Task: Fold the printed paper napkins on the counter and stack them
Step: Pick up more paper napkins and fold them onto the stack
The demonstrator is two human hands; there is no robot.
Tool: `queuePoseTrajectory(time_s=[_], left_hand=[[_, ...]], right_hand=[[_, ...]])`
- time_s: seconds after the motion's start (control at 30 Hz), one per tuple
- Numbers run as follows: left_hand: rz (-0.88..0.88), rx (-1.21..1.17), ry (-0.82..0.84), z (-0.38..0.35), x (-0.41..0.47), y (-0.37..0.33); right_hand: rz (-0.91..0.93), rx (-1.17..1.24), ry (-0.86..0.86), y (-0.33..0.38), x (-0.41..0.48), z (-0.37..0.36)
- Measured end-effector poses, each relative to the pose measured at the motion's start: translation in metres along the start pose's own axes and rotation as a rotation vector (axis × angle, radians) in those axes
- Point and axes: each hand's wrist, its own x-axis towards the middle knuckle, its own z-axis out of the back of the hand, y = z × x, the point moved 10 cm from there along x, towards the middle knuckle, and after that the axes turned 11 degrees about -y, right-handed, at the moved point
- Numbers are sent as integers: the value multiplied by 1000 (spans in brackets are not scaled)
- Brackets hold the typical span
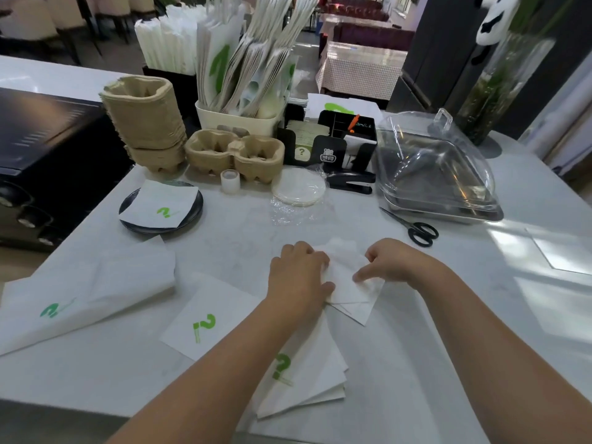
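White paper, a half-folded napkin [347, 283], lies on the pale counter [416, 363] between both hands. Her left hand [296, 277] presses flat on its left edge, fingers curled over the paper; the right hand [395, 261] pinches the napkin's right side between thumb and fingertips. Nearer the person, under the left forearm, sits a fanned stack of folded napkins [304, 386] printed with a green question mark. Beside it lies another printed napkin [208, 315], and one more rests on a dark plate [192, 213]. Black scissors [413, 227] lie to the right.
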Motion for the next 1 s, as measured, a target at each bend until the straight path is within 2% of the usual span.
queuePoseTrajectory(time_s=[0.13,0.2,0.37,0.43,0.5,0.53,0.57,0.7,0.83,1.0], left_hand=[[99,-31,-30,6,5,13],[141,-134,-38,9,8,17],[279,-928,-84,22,22,26],[266,-1048,-172,37,30,27],[285,-1130,-239,45,31,29],[281,-1141,-247,46,31,28],[252,-1111,-248,44,30,26],[135,-933,-294,42,26,20],[83,-907,-359,50,25,15],[65,-962,-367,52,24,6]], right_hand=[[50,139,-78,8,-6,6],[101,240,-114,14,-10,12],[280,471,-235,32,-24,48],[303,700,-336,30,-27,60],[208,1072,-387,13,-27,54],[156,1211,-369,8,-25,43],[120,1247,-356,6,-25,31],[118,1098,-453,7,-31,19],[170,1075,-607,9,-35,33],[153,1134,-617,14,-36,30]])
